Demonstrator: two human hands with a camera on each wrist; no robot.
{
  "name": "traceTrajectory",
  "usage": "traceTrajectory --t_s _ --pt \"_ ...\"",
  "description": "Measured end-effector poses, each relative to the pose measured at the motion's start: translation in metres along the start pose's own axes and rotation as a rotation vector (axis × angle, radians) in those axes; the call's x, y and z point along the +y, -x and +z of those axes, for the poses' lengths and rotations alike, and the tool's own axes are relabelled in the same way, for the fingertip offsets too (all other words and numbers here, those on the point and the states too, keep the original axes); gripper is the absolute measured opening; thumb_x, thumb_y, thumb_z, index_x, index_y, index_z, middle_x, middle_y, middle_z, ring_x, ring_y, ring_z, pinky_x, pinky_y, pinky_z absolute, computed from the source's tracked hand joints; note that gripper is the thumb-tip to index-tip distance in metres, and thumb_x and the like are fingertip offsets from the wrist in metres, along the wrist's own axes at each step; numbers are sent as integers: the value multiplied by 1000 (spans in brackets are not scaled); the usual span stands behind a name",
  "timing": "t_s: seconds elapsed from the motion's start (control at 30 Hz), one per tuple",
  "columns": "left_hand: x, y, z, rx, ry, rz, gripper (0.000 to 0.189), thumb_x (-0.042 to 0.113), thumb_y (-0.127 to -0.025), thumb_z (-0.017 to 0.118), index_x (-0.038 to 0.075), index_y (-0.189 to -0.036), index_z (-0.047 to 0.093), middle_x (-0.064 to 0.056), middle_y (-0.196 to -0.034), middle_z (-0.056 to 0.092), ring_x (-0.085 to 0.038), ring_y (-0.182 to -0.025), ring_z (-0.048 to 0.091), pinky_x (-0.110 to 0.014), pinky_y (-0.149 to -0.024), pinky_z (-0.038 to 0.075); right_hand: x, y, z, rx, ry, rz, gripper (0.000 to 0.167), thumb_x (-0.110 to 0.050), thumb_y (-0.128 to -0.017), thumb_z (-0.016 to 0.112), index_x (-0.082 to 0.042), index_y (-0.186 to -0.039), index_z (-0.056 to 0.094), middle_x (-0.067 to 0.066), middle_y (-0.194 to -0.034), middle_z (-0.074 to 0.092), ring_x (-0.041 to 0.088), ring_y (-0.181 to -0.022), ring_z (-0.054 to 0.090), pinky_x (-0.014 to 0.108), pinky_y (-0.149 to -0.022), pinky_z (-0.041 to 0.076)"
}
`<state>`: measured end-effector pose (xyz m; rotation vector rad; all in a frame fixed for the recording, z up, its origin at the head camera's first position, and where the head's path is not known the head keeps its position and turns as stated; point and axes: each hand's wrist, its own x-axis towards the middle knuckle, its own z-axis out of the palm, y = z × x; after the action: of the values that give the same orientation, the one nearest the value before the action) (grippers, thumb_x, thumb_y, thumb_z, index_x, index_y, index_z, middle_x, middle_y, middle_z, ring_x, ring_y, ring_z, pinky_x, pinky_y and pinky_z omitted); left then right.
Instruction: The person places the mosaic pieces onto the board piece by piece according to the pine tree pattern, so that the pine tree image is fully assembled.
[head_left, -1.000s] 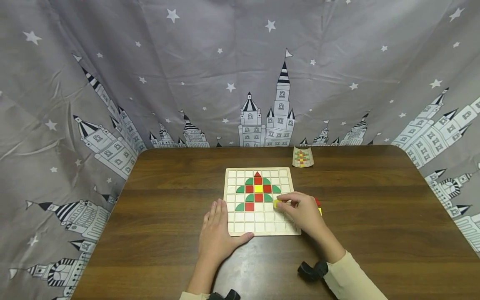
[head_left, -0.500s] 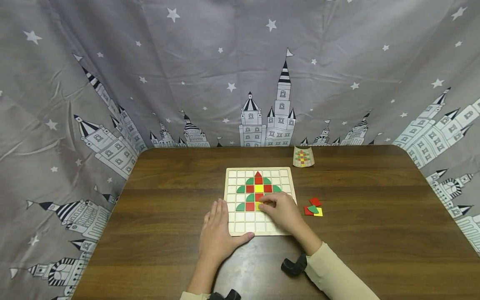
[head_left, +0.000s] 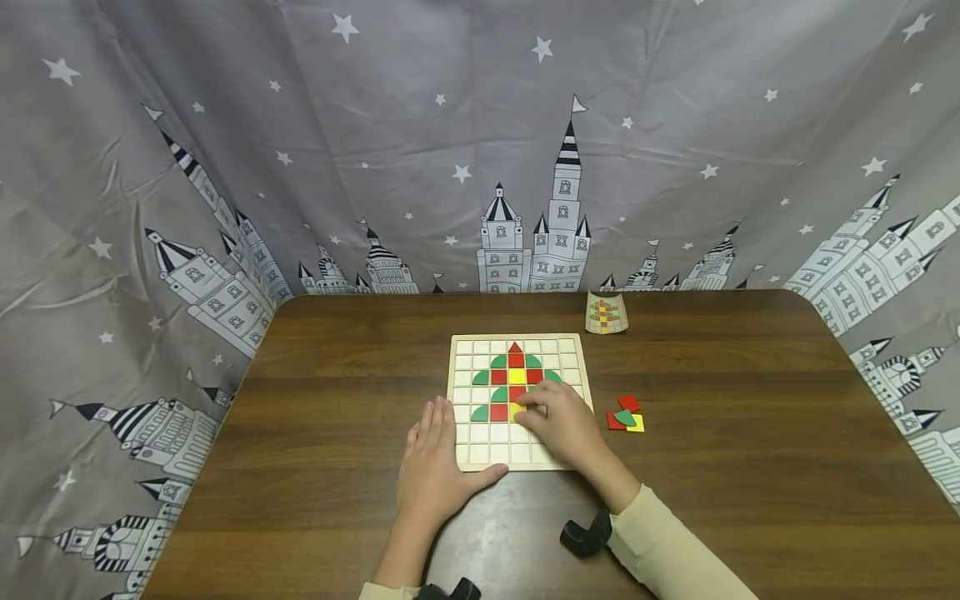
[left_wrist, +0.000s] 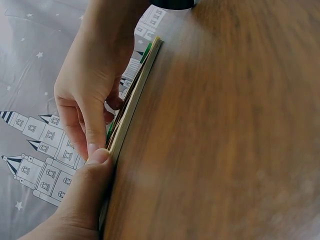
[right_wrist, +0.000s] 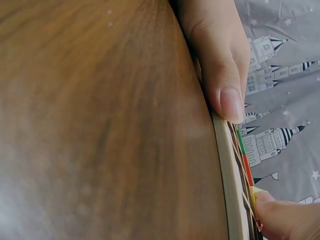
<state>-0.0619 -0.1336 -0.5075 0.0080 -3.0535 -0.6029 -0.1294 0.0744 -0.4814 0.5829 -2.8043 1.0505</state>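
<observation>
A square wooden grid board [head_left: 480, 454] carries a pattern of red, green and yellow tiles. With fingers straight, my left hand [head_left: 433, 475] rests along the board's left side, its thumb at the near edge. My right hand [head_left: 561, 418] reaches over the board and pinches a yellow square tile [head_left: 515, 412] at the cell just right of a red square tile [head_left: 498, 412]. In the right wrist view, that yellow tile [right_wrist: 258, 190] shows slightly tilted at the thumb. My right hand covers part of the pattern's right side.
Right of the board, two red tiles [head_left: 629, 403], a yellow tile and a green quarter-round tile [head_left: 625, 417] lie in a small pile on the wooden table [head_left: 337, 400]. A curved pattern card [head_left: 606, 321] stands at the back. Behind hangs a grey castle-print curtain [head_left: 420, 208].
My right hand moved left across the board with the yellow tile, to the cell beside the red one, and then stayed there. This uncovered the loose pile. My left hand stayed put.
</observation>
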Motion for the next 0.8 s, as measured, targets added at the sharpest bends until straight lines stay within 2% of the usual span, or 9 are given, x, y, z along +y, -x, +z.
traceTrajectory --t_s 0.3,0.4,0.8 --pt "1 1 0 4 -3 -2 132 92 -67 53 4 -158 18 -11 -166 18 -26 -155 15 -47 -124 21 0 3 1 6 74 -39 22 -28 -82 81 -19 -102 80 -8 -92 68 12 -84 56 29 -69 48" --pt "0 0 0 9 -5 1 132 92 -67 53 4 -158 18 -12 -166 18 -27 -155 15 -47 -124 21 1 3 2 13 81 -53 23 -29 -83 81 -18 -103 80 -8 -93 68 12 -85 58 28 -69 49" --pt "1 0 1 0 -13 -5 133 94 -66 51 5 -158 18 -11 -166 18 -26 -155 15 -47 -124 21 3 5 4 9 67 -17 19 -28 -82 81 -19 -99 82 -10 -91 66 11 -86 58 30 -72 49"
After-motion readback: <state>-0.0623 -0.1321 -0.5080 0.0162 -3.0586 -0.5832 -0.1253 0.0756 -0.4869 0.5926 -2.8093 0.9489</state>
